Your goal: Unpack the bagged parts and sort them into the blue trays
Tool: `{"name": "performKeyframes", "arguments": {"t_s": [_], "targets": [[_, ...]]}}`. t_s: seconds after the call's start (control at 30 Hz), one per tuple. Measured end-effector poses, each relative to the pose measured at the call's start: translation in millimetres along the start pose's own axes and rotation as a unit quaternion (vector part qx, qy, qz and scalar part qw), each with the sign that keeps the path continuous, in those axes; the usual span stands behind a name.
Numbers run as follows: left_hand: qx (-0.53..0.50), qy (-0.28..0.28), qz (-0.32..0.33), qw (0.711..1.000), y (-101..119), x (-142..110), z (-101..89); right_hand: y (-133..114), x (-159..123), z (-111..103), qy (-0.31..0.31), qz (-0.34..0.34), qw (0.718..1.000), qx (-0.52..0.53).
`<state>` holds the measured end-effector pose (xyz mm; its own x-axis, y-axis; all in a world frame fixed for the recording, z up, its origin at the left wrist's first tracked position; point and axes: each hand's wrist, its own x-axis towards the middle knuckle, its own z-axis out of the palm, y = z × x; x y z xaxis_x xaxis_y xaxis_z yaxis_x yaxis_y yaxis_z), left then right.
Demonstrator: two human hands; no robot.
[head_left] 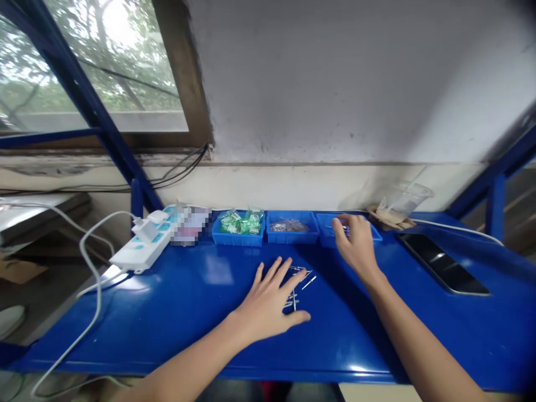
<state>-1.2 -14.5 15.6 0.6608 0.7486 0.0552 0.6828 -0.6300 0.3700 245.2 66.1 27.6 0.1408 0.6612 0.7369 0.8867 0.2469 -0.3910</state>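
My left hand (270,301) is spread low over the blue table, its fingers apart and holding nothing. Several thin silver blind rivets (309,282) lie loose beside and partly under its fingers and thumb. Over the right-hand blue bin (372,234) is my right hand (355,240), with thumb and fingers drawn together. A thin silver pin, apparently a blind rivet (329,226), pokes out at the left of its fingertips. More small silver pieces show in that bin, though the hand hides most of its inside.
Left of that bin stand a blue bin (293,238) of small brownish pieces and another (238,240) of green-and-silver packets. A phone (444,263) and a clear plastic cup (404,201) are at right. A white power strip (136,251) with trailing cables is at left.
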Motion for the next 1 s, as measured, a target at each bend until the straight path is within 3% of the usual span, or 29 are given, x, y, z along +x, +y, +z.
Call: {"name": "performKeyframes", "arguments": {"t_s": [0.13,0.27,0.43,0.53,0.6,0.67,0.77,0.83,0.9,1.0], "targets": [[0.034,0.007,0.065,0.997,4.3,38.2,7.8,-17.3,-10.7,11.8,-0.045,-0.033,0.998,0.032],[0.057,0.029,0.084,0.994,5.3,60.3,13.7,-28.5,-13.2,6.3,-0.052,-0.054,0.997,0.03],[0.037,0.069,0.095,0.992,-9.6,41.1,13.6,-37.7,-10.2,-6.4,-0.031,-0.056,0.996,0.061],[0.018,0.089,0.081,0.993,-17.0,27.4,10.7,-46.5,-10.4,-9.1,-0.058,-0.064,0.991,0.1],[0.012,0.102,0.066,0.993,-17.1,24.1,8.6,-51.4,-10.4,-11.1,-0.116,-0.08,0.982,0.128],[0.012,0.114,0.052,0.992,-14.0,24.2,6.6,-51.0,-9.7,-15.3,-0.22,-0.103,0.96,0.143],[0.01,0.125,0.033,0.992,-8.3,25.7,3.8,-36.5,-8.1,-25.0,-0.404,-0.099,0.902,0.115],[0.003,0.125,0.022,0.992,-5.9,25.9,2.3,-22.3,-8.3,-30.2,-0.489,-0.063,0.866,0.086],[-0.012,0.12,0.012,0.993,-5.1,25.7,0.9,-11.8,-10.3,-31.5,-0.518,-0.057,0.85,0.07],[-0.051,0.115,-0.008,0.992,-6.3,26.8,-2.2,-11.1,-16.2,-25.4,-0.508,-0.101,0.853,0.07]]}}
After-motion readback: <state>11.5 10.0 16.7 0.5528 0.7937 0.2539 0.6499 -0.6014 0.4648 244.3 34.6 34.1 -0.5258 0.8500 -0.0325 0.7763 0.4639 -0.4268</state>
